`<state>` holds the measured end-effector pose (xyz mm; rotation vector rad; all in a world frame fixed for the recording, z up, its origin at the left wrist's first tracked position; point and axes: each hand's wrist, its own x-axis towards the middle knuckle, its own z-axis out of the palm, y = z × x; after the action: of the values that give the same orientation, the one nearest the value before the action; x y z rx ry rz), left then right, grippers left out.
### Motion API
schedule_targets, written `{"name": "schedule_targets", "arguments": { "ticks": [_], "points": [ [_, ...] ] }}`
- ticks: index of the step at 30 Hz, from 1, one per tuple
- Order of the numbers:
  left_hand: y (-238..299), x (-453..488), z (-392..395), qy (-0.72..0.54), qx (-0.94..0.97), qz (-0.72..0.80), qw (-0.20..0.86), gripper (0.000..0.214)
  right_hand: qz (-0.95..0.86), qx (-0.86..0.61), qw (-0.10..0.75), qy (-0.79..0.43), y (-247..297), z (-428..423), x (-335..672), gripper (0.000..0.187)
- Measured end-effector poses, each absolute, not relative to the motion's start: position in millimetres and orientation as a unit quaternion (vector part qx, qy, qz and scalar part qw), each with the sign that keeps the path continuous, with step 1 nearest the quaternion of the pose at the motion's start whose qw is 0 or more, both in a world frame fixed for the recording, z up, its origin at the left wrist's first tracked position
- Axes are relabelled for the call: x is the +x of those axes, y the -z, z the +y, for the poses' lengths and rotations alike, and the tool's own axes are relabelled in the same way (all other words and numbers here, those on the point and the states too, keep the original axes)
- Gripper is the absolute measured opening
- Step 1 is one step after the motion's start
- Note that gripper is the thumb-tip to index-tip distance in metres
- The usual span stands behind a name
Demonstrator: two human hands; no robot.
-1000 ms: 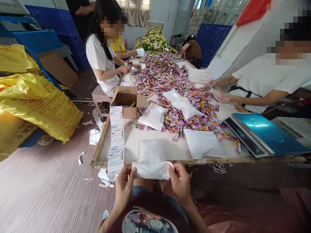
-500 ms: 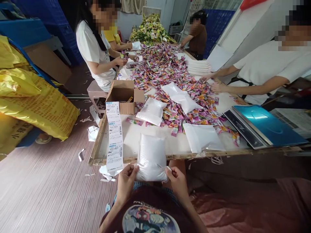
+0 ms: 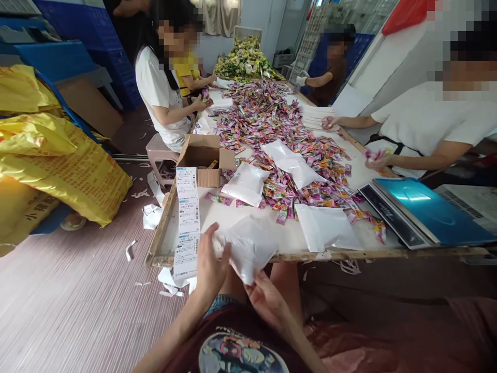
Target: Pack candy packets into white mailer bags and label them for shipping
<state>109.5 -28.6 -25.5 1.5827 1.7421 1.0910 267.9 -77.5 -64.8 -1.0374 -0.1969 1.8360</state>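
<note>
A filled white plastic mailing bag [image 3: 252, 243] sits turned at the table's front edge, partly over it. My right hand [image 3: 267, 296] pinches its near corner. My left hand [image 3: 212, 261] is beside the bag's left side with fingers apart, the thumb close to the plastic; whether it touches is unclear. To its left, a strip of printed shipping labels [image 3: 187, 223] hangs over the table edge. Further in lie more white bags: one on the left [image 3: 246, 182], one in the middle [image 3: 293, 163] and one on the right [image 3: 326, 225].
Small wrapped snack packets [image 3: 264, 122] are heaped along the table [image 3: 171, 235]. An open cardboard box [image 3: 200, 155] stands at left, a blue-topped scale [image 3: 430, 210] at right. Several co-workers sit around. Yellow sacks [image 3: 58, 166] stand left; paper scraps litter the floor.
The bag has turned and moved a little forward and right. My left hand has let go of its corner and opened; my right hand has shifted left. The co-worker at right has lifted packets.
</note>
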Motion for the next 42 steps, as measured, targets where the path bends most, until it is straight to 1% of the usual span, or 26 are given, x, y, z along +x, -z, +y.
{"name": "schedule_targets", "arguments": {
  "ticks": [1, 3, 4, 5, 6, 7, 9, 10, 12, 14, 15, 17, 20, 23, 24, 26, 29, 31, 33, 35, 36, 37, 39, 42],
  "points": [
    [27, 111, -21, -0.382, 0.631, 0.625, 0.255, 0.057, -0.111, -0.427, 0.463, -0.769, 65, -77, 260, 0.037],
    [37, 112, -8, -0.322, 0.705, 0.583, 0.242, 0.068, -0.217, -0.459, 0.376, -0.776, 58, -75, 253, 0.04],
    [44, 110, -3, -0.297, 0.728, 0.573, 0.232, 0.075, -0.283, -0.483, 0.34, -0.755, 50, -71, 254, 0.04],
    [51, 108, 1, -0.276, 0.746, 0.565, 0.219, 0.08, -0.355, -0.505, 0.323, -0.717, 41, -65, 255, 0.04],
    [59, 105, 4, -0.258, 0.763, 0.556, 0.206, 0.082, -0.43, -0.519, 0.325, -0.664, 31, -55, 257, 0.038],
    [65, 103, 5, -0.242, 0.779, 0.545, 0.194, 0.08, -0.507, -0.518, 0.339, -0.6, 22, -42, 258, 0.036],
    [74, 99, 6, -0.214, 0.808, 0.519, 0.179, 0.067, -0.657, -0.473, 0.361, -0.463, 8, -5, 255, 0.033],
    [76, 98, 4, -0.202, 0.819, 0.508, 0.175, 0.061, -0.727, -0.442, 0.342, -0.399, 7, 17, 250, 0.034],
    [75, 96, -1, -0.185, 0.833, 0.492, 0.172, 0.057, -0.824, -0.405, 0.251, -0.306, 15, 60, 237, 0.036],
    [68, 93, -10, -0.181, 0.838, 0.485, 0.175, 0.061, -0.861, -0.401, 0.168, -0.263, 32, 93, 225, 0.035],
    [63, 90, -16, -0.183, 0.837, 0.483, 0.179, 0.063, -0.866, -0.405, 0.146, -0.255, 42, 103, 220, 0.035],
    [51, 83, -30, -0.196, 0.832, 0.482, 0.191, 0.064, -0.867, -0.408, 0.136, -0.251, 57, 113, 216, 0.035],
    [38, 60, -56, -0.235, 0.791, 0.526, 0.207, 0.054, -0.864, -0.425, 0.139, -0.232, 70, 111, 216, 0.04],
    [43, 28, -77, -0.298, 0.635, 0.691, 0.174, 0.037, -0.842, -0.474, 0.167, -0.196, 75, 106, 216, 0.043],
    [47, 18, -82, -0.312, 0.57, 0.743, 0.161, 0.037, -0.836, -0.484, 0.183, -0.186, 76, 105, 214, 0.043],
    [57, 5, -89, -0.323, 0.481, 0.798, 0.168, 0.036, -0.822, -0.487, 0.24, -0.172, 75, 102, 208, 0.04],
    [59, 5, -93, -0.336, 0.465, 0.785, 0.235, 0.033, -0.775, -0.484, 0.366, -0.178, 61, 87, 198, 0.034],
    [46, 12, -96, -0.355, 0.483, 0.754, 0.268, 0.028, -0.726, -0.501, 0.405, -0.24, 44, 68, 191, 0.03],
    [28, 17, -102, -0.373, 0.514, 0.712, 0.3, 0.022, -0.676, -0.496, 0.38, -0.391, 23, 45, 186, 0.033],
    [12, 17, -109, -0.382, 0.569, 0.646, 0.337, 0.016, -0.616, -0.429, 0.322, -0.577, 4, 27, 182, 0.051],
    [7, 15, -112, -0.378, 0.598, 0.616, 0.345, 0.013, -0.585, -0.382, 0.296, -0.652, -5, 21, 181, 0.059],
    [5, 13, -113, -0.371, 0.623, 0.596, 0.345, 0.012, -0.56, -0.34, 0.281, -0.701, -13, 17, 181, 0.063],
    [5, 8, -114, -0.354, 0.649, 0.591, 0.322, 0.014, -0.54, -0.31, 0.293, -0.726, -25, 17, 183, 0.059],
    [6, 1, -108, -0.347, 0.647, 0.609, 0.301, 0.018, -0.575, -0.347, 0.336, -0.661, -37, 22, 192, 0.043]
  ]
}}
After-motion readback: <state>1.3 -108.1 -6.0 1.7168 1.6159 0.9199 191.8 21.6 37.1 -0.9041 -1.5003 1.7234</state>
